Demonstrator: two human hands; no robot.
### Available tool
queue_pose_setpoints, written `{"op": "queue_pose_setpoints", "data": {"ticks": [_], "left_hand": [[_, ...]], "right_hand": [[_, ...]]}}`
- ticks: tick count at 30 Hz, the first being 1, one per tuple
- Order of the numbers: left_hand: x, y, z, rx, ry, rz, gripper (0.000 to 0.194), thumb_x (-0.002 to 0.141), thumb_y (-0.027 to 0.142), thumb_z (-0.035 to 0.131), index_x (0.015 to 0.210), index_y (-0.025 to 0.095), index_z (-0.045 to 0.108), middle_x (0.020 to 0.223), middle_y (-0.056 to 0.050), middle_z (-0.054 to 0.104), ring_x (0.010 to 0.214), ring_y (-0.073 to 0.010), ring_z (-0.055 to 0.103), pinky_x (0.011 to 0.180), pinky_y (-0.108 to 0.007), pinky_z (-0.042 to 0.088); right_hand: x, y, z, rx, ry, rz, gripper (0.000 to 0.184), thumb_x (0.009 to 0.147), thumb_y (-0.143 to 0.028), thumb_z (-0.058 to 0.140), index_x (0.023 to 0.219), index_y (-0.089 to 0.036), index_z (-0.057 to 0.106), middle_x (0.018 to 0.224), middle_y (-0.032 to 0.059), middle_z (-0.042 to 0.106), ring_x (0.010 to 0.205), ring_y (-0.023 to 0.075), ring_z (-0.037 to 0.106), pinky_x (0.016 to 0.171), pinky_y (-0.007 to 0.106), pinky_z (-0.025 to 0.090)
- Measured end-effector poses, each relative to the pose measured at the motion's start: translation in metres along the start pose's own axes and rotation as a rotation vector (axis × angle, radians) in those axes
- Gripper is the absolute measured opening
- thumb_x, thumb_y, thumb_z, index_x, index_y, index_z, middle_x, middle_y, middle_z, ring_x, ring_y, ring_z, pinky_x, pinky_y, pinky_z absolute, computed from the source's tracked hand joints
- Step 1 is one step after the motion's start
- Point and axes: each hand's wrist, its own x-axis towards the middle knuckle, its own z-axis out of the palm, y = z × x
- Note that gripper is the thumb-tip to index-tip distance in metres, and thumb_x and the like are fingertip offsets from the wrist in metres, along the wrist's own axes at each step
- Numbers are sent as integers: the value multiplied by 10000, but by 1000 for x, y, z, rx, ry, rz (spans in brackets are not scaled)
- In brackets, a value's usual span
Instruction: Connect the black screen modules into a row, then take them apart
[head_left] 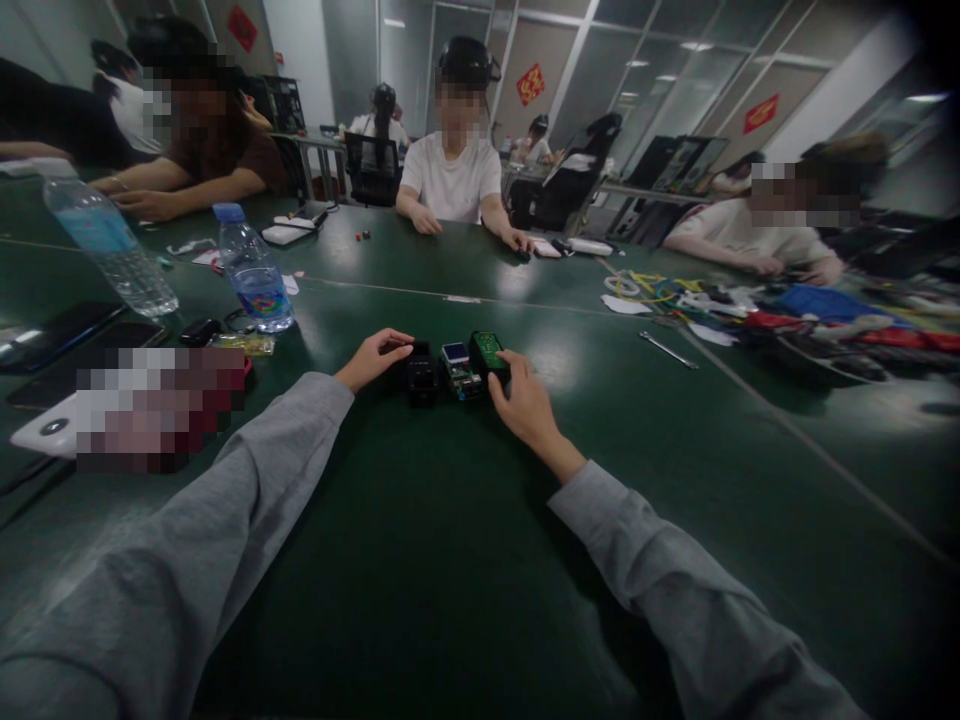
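Note:
My left hand (pixel 375 358) rests at the left side of a black plastic housing (pixel 422 375), its fingers stretched out and the fingertips at the housing's edge. In the middle lies a small circuit board (pixel 460 372) with a screen at its far end and bare components at the near end. My right hand (pixel 523 395) is closed on the right side of a black case (pixel 478 350) with a green circuit board (pixel 490 347) showing on top. Its thumb is at the near end of that case. The three parts sit side by side on the dark green table (pixel 420 560).
Two plastic bottles (pixel 255 275), phones (pixel 60 350) and a pixelated item (pixel 165 400) lie to the left. A wrench (pixel 667 350) and piled cables and cloth (pixel 817 320) are on the right. Co-workers sit around, one person (pixel 454 170) straight across.

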Motion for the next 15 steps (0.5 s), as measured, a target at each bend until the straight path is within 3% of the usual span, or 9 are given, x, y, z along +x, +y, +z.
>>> {"op": "queue_pose_setpoints", "data": {"ticks": [5,10,15], "left_hand": [[-1,2,0,-3,-8,-4,371,775,418,717,1045,174,648,1005,-55,683,935,-180,631,901,-391,481],[-1,3,0,-28,-42,8,357,761,425,729,1004,176,650,897,-29,677,851,-161,630,823,-343,482],[-1,2,-1,9,-57,20,391,773,418,714,1088,196,649,793,-1,641,748,-148,605,733,-318,470]], "right_hand": [[-1,1,2,-32,-44,-36,445,1000,-414,366,1369,-172,423,1413,178,437,1148,331,570,884,510,541],[1,5,4,-158,56,-63,449,1018,-463,353,1324,-160,480,1384,181,457,1282,334,443,1028,526,426],[0,3,3,-262,110,0,485,1011,-516,370,1305,-158,512,1345,186,465,1253,342,435,1010,518,405]]}}
